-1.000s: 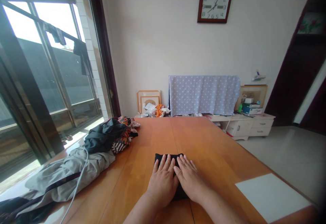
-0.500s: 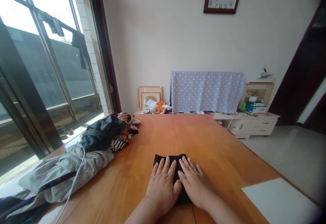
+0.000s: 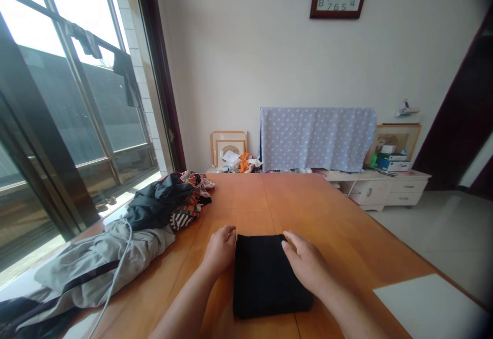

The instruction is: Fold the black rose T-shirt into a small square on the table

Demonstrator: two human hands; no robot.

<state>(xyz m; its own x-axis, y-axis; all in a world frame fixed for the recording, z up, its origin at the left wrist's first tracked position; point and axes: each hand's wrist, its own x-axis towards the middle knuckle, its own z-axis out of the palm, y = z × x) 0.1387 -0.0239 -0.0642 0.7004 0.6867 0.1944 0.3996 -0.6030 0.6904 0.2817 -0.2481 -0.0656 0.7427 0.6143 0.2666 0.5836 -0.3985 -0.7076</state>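
A folded black cloth (image 3: 269,277), likely a garment, lies flat as a neat rectangle on the wooden table in front of me. At its left edge is my left hand (image 3: 220,249), turned on its side, fingertips by the far left corner. My right hand (image 3: 306,259) rests along the right edge, its thumb apart from the forefinger and touching the cloth near the far right corner. Neither hand is wrapped round the cloth. The lower fingers of both hands are partly hidden.
On the table's left side lies a heap of clothes: a grey garment (image 3: 138,246) with a pale cord, a dark one (image 3: 159,200) and striped pieces (image 3: 185,213). A white sheet (image 3: 423,303) covers the right near corner. Beyond the wooden table (image 3: 308,205) stands a low white cabinet (image 3: 396,187).
Both hands have come off the top of the black cloth and moved apart to its left and right edges. More of the cloth's top now shows.
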